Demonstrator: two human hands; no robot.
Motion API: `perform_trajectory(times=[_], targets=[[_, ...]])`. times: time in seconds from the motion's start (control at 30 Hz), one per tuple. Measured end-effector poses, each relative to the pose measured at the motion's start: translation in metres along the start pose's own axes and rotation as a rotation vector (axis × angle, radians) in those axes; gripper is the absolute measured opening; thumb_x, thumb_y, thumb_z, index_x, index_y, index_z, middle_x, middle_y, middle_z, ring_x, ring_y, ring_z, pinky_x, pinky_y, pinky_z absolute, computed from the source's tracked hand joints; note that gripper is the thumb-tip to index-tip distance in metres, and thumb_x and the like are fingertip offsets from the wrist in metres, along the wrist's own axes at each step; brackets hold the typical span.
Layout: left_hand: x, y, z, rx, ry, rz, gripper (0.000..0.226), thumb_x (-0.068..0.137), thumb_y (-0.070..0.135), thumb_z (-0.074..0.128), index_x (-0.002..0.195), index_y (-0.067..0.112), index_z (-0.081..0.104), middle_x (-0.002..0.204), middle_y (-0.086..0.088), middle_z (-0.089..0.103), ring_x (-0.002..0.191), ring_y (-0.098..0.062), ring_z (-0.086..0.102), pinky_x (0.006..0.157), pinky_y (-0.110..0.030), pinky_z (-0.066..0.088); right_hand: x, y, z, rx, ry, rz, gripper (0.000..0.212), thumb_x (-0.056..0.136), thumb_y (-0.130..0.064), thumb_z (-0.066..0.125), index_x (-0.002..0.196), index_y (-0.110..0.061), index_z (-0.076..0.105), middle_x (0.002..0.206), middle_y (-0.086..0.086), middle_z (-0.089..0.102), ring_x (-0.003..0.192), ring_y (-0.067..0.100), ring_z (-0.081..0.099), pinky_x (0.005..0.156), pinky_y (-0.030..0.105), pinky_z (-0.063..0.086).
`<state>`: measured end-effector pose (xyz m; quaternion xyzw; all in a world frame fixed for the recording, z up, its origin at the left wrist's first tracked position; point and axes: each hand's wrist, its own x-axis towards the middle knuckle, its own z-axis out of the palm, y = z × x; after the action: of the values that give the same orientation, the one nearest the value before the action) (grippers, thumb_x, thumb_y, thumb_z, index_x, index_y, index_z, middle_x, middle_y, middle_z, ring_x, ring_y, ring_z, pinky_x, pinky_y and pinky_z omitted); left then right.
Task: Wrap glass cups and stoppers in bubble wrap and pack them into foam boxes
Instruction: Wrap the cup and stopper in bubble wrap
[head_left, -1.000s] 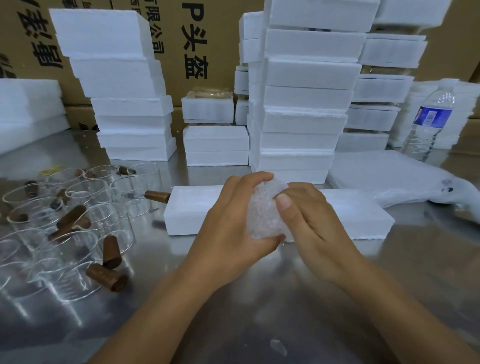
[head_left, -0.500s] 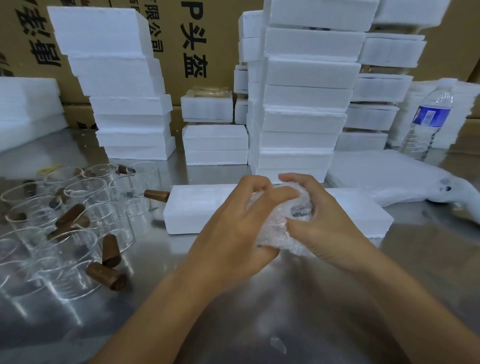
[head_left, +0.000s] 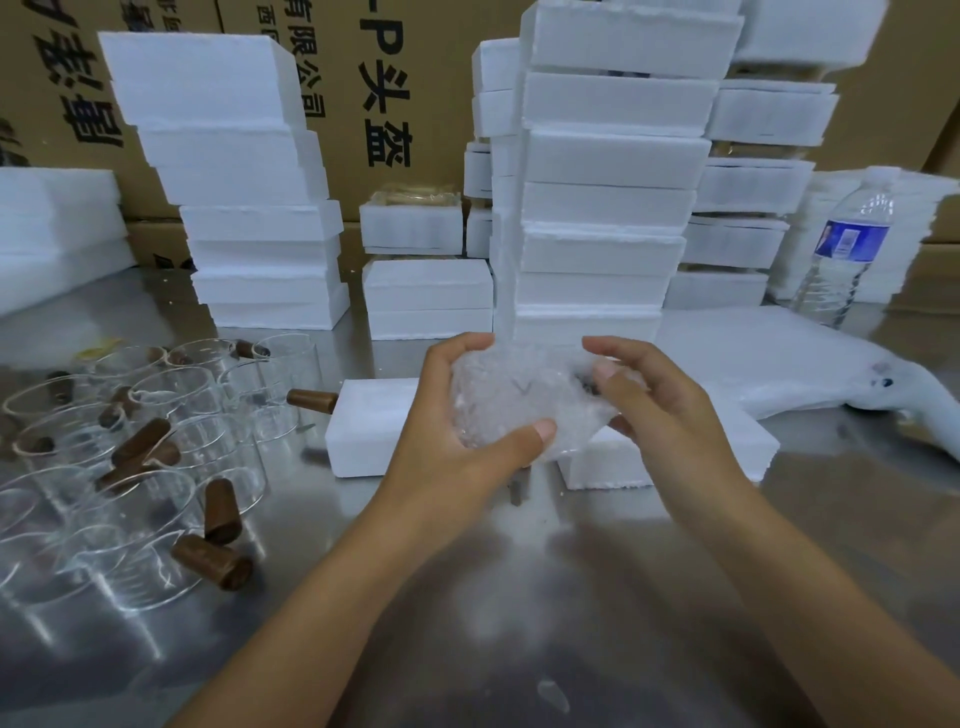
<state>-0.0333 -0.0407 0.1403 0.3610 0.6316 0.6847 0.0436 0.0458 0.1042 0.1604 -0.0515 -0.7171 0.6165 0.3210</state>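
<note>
Both hands are clamped on one bundle of clear bubble wrap (head_left: 511, 400), held in the air above the shiny steel desk (head_left: 519, 597) and in front of a long, flat white foam box (head_left: 371, 431) that lies on it. The left hand (head_left: 457, 431) curls round the bundle's left side, fingers over the top and thumb pressed into the near face. The right hand (head_left: 670, 410) grips the right end, thumb pushed into the wrap and fingers curled beneath. A small dark shape shows through the wrap beside that thumb; what it is cannot be told. To the left on the desk stands a cluster of clear glass cups (head_left: 171, 395), with brown cylindrical stoppers (head_left: 210, 561) lying among them and beside them, one stopper touching the flat box's left end. Behind the hands rise tall stacks of white foam boxes (head_left: 608, 208), backed by brown cardboard cartons (head_left: 389, 78) printed in black. At the right lie a pile of white foam sheets (head_left: 779, 358) and, behind it, an upright clear plastic water bottle with a blue label (head_left: 841, 254).
</note>
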Motion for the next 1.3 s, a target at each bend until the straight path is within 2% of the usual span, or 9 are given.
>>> perform_trajectory(times=[0.17, 0.33, 0.5, 0.67, 0.77, 0.9, 1.03, 1.2, 1.3], targets=[[0.001, 0.001, 0.001, -0.120, -0.038, -0.121, 0.064, 0.045, 0.063, 0.078, 0.103, 0.058, 0.052, 0.111, 0.018, 0.057, 0.100, -0.006, 0.062, 0.074, -0.022, 0.055, 0.000, 0.007, 0.003, -0.018, 0.018, -0.055, 0.003, 0.085, -0.022, 0.065, 0.088, -0.024, 0.066, 0.077, -0.015, 0.069, 0.073, 0.002, 0.064, 0.068, 0.017, 0.052], [0.003, -0.002, 0.002, -0.196, 0.004, -0.164, 0.051, 0.047, 0.066, 0.073, 0.095, 0.055, 0.059, 0.102, 0.018, 0.065, 0.101, -0.012, 0.065, 0.075, -0.026, 0.055, -0.004, 0.009, 0.007, -0.020, 0.004, -0.084, 0.004, 0.086, -0.020, 0.061, 0.085, -0.020, 0.066, 0.072, -0.017, 0.067, 0.067, -0.004, 0.061, 0.062, 0.009, 0.046], [0.005, -0.001, 0.000, -0.176, 0.012, -0.162, 0.039, 0.058, 0.067, 0.062, 0.095, 0.056, 0.058, 0.090, 0.029, 0.064, 0.090, 0.000, 0.065, 0.089, -0.040, 0.053, -0.005, 0.008, 0.009, 0.020, 0.007, -0.086, 0.027, 0.081, -0.045, 0.047, 0.087, -0.027, 0.067, 0.082, -0.018, 0.068, 0.081, 0.001, 0.063, 0.077, 0.015, 0.050], [0.005, -0.001, -0.002, -0.188, 0.091, -0.173, 0.025, 0.055, 0.062, 0.059, 0.078, 0.051, 0.058, 0.082, 0.024, 0.064, 0.093, -0.012, 0.061, 0.096, -0.053, 0.045, -0.003, 0.008, 0.006, -0.042, 0.038, -0.096, 0.014, 0.092, -0.023, 0.055, 0.081, -0.022, 0.064, 0.069, -0.020, 0.064, 0.065, -0.003, 0.059, 0.064, 0.009, 0.046], [0.005, -0.004, -0.003, -0.166, 0.126, -0.139, 0.024, 0.054, 0.059, 0.055, 0.076, 0.050, 0.056, 0.076, 0.027, 0.062, 0.087, -0.011, 0.059, 0.088, -0.047, 0.049, -0.002, 0.008, 0.004, -0.090, -0.009, -0.060, 0.011, 0.089, -0.024, 0.059, 0.079, -0.026, 0.065, 0.064, -0.014, 0.063, 0.055, 0.005, 0.059, 0.057, 0.010, 0.045], [0.004, -0.003, -0.001, -0.128, 0.075, -0.063, 0.030, 0.059, 0.055, 0.057, 0.089, 0.056, 0.055, 0.091, 0.028, 0.062, 0.087, 0.003, 0.062, 0.067, -0.014, 0.049, 0.003, 0.008, 0.000, -0.021, -0.051, -0.010, 0.011, 0.089, -0.016, 0.059, 0.083, -0.020, 0.067, 0.062, -0.012, 0.065, 0.053, 0.006, 0.057, 0.060, 0.019, 0.053], [0.000, 0.001, 0.005, -0.096, -0.093, -0.097, 0.072, 0.057, 0.071, 0.067, 0.118, 0.069, 0.027, 0.132, 0.023, 0.051, 0.112, 0.012, 0.052, 0.079, -0.003, 0.044, 0.014, 0.007, -0.019, 0.109, 0.063, 0.035, 0.017, 0.094, -0.012, 0.051, 0.087, -0.015, 0.066, 0.072, -0.007, 0.070, 0.069, 0.010, 0.064, 0.066, 0.022, 0.055], [-0.010, -0.002, 0.017, 0.103, -0.175, -0.086, 0.078, 0.059, 0.078, 0.051, 0.129, 0.059, 0.022, 0.142, 0.030, 0.035, 0.130, 0.007, 0.035, 0.104, -0.018, 0.031, 0.027, 0.011, -0.054, 0.159, 0.377, 0.059, 0.018, 0.098, -0.013, 0.048, 0.091, -0.016, 0.065, 0.088, 0.005, 0.067, 0.085, 0.018, 0.063, 0.078, 0.024, 0.056], [-0.021, -0.009, 0.026, 0.327, -0.303, -0.008, 0.064, 0.076, 0.073, 0.043, 0.133, 0.056, 0.022, 0.134, 0.049, 0.023, 0.123, 0.029, 0.020, 0.097, -0.001, 0.021, 0.031, 0.018, -0.066, 0.047, 0.525, 0.035, 0.020, 0.098, -0.012, 0.048, 0.088, -0.020, 0.063, 0.081, -0.001, 0.064, 0.069, 0.003, 0.061, 0.072, 0.023, 0.052]])
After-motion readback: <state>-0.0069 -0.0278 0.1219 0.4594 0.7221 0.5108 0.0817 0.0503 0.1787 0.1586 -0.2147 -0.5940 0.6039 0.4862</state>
